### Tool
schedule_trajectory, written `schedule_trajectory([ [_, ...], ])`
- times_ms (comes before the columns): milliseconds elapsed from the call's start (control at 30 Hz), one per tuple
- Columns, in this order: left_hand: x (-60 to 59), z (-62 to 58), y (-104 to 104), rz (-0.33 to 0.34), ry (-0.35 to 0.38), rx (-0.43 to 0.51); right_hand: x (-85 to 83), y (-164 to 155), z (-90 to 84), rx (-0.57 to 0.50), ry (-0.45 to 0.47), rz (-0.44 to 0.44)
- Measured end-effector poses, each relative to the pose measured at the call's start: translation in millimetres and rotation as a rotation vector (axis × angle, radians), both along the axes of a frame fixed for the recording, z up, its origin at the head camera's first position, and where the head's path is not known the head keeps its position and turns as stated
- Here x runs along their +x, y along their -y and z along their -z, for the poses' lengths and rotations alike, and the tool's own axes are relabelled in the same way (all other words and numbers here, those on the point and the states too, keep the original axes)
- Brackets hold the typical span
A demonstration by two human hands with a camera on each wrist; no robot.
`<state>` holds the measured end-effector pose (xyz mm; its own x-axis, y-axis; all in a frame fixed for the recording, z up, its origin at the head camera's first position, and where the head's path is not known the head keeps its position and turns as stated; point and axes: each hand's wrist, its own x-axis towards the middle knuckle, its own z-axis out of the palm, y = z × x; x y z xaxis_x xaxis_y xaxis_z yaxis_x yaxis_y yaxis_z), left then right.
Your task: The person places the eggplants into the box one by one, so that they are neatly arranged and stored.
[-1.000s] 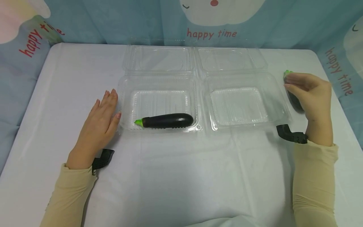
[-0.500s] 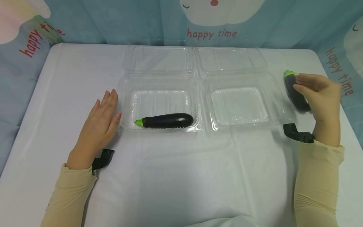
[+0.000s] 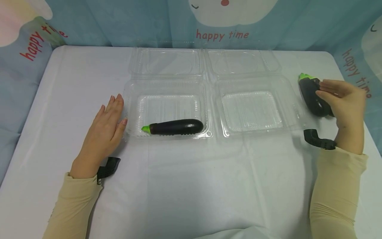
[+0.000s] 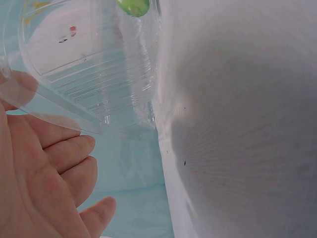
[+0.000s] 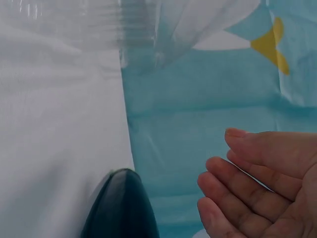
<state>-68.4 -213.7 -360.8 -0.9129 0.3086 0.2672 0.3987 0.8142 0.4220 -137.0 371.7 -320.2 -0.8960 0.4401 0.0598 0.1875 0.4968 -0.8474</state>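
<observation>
A dark eggplant with a green stem (image 3: 176, 127) lies along the front of the left clear plastic container (image 3: 134, 99). My left hand (image 3: 104, 127) rests flat on the white table, fingers straight, against that container's left wall (image 4: 89, 64); the stem (image 4: 133, 6) shows through the plastic. A second eggplant (image 3: 310, 96) lies on the table to the right of the empty right container (image 3: 252, 111). My right hand (image 3: 341, 98) is just right of it, fingers extended. In the right wrist view a gap separates these fingers (image 5: 247, 168) from the eggplant (image 5: 121, 208).
Both containers have their hinged lids (image 3: 167, 63) (image 3: 243, 61) folded back flat behind them. A blue "happy time" curtain (image 3: 222, 35) hangs behind and beside the table. The table's right edge (image 3: 368, 142) is close to my right hand.
My right hand has slid rightward off the second eggplant, which it had covered; the eggplant now shows almost fully. The left hand and the other eggplant have not moved.
</observation>
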Motion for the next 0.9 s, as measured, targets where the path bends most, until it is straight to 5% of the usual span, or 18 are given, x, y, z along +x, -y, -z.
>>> schedule_trajectory([
  [267,0.0,0.2,0.0,0.0,-0.004,-0.008,-1.7,-10.9,5.5,0.045,0.056,0.051],
  [900,-0.7,1.8,0.4,-0.006,0.003,-0.015,-2.0,-20.7,12.6,-0.088,0.058,0.027],
])
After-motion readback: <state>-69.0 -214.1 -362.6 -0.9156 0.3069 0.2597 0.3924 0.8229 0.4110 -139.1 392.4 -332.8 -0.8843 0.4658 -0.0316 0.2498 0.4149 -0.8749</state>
